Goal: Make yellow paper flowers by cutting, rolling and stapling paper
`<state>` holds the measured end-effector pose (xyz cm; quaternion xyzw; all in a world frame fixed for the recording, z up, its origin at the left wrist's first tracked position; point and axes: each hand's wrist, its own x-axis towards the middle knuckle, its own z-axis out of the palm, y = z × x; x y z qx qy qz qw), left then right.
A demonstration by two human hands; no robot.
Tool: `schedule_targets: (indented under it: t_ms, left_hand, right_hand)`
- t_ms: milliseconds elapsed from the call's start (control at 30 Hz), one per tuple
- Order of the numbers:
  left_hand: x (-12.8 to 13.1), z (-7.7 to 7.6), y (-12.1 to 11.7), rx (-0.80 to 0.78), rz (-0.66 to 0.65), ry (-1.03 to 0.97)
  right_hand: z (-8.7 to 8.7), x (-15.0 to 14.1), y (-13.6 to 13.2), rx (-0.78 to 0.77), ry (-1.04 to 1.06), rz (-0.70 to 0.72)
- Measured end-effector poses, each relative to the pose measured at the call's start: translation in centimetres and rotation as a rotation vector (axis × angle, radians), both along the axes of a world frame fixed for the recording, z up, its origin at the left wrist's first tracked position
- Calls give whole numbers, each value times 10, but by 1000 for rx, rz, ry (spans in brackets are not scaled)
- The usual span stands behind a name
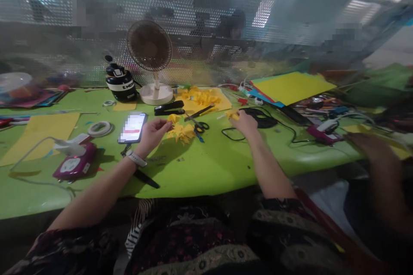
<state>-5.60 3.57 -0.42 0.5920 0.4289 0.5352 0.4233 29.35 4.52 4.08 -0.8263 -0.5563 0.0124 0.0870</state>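
Observation:
My left hand (155,133) is closed in a pinch at the left edge of a pile of cut yellow paper pieces (183,132). What its fingertips hold, if anything, is too small to make out. Farther right, my right hand (245,123) grips a small yellow paper piece (231,114) just above the green tabletop. Between the hands, dark-handled scissors (200,127) lie against the pile. Behind them rest a black stapler (169,108) and more crumpled yellow paper shapes (204,97) on a yellow sheet. A lit phone (132,127) lies beside my left hand.
A small fan (150,47) and a black flask (121,84) stand at the back. On the left are a purple power adapter (75,166) and a tape roll (100,128). Black cable (263,118) coils by my right hand. Another person's arm (380,159) rests at far right.

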Motion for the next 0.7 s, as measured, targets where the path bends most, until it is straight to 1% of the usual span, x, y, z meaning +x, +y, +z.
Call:
schedule_targets:
  t_ms: [133, 200, 367, 500, 567, 600, 667, 700]
  left_hand:
    - [-1, 0, 1, 23, -13, 24]
    - [-1, 2, 1, 34, -9, 30]
    - [-2, 5, 2, 69, 4, 43]
    - [-2, 6, 3, 69, 0, -2]
    - [-1, 6, 2, 55, -5, -14]
    - [-1, 6, 1, 47, -14, -13]
    - [2, 6, -2, 31, -59, 7]
    - [3, 7, -5, 26, -96, 27]
  right_hand:
    - [-4, 14, 7, -16, -18, -123]
    - [-6, 17, 9, -17, -25, -153]
    - [-10, 20, 9, -103, -23, -108]
    - [-9, 26, 7, -85, -40, -58]
    - [-7, 26, 6, -33, -63, -51]
    - [-6, 24, 6, 25, -72, -41]
    - [-5, 13, 3, 218, -28, 34]
    - [-6, 3, 1, 324, 59, 109]
